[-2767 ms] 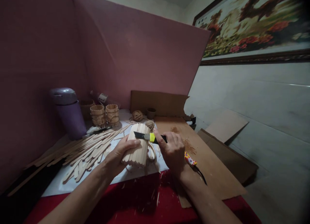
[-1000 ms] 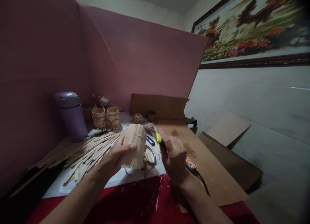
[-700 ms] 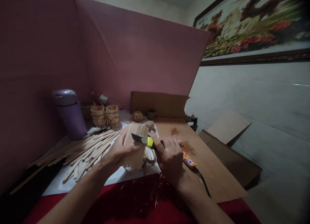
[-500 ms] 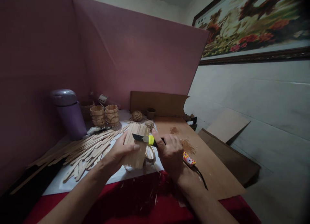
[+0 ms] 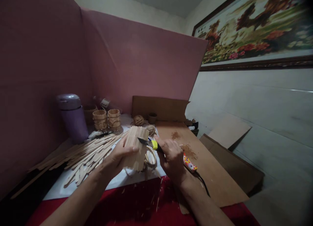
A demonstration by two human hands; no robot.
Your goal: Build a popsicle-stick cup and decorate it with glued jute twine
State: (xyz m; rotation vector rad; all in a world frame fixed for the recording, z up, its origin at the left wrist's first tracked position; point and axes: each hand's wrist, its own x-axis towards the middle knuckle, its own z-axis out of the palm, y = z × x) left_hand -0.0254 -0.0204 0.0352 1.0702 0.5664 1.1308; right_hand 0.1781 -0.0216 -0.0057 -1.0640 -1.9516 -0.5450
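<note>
My left hand [image 5: 123,151] grips a panel of pale wooden craft sticks [image 5: 135,151] set side by side, its thumb lying across the face. In my right hand [image 5: 171,154] is a utility knife [image 5: 154,144] with a yellow-and-black body. Its dark blade points left and lies against the panel's upper right part; whether it cuts in cannot be made out. Behind the panel's right side, a ring-shaped thing [image 5: 151,157] shows partly. Thin wood shavings [image 5: 157,200] lie on the red cloth below my hands.
Loose craft sticks [image 5: 93,154] fan out at left on white paper. Behind them stand a purple bottle [image 5: 73,120] and two small wooden cups [image 5: 100,120]. Twine balls [image 5: 138,120] sit farther back. A flower-patterned tool [image 5: 189,162] with a black cord lies on the brown board [image 5: 215,177] at right.
The knife blade has turned and now points more up and left, its tip moved right along the panel. My left hand still grips the panel. The view has tilted slightly upward.
</note>
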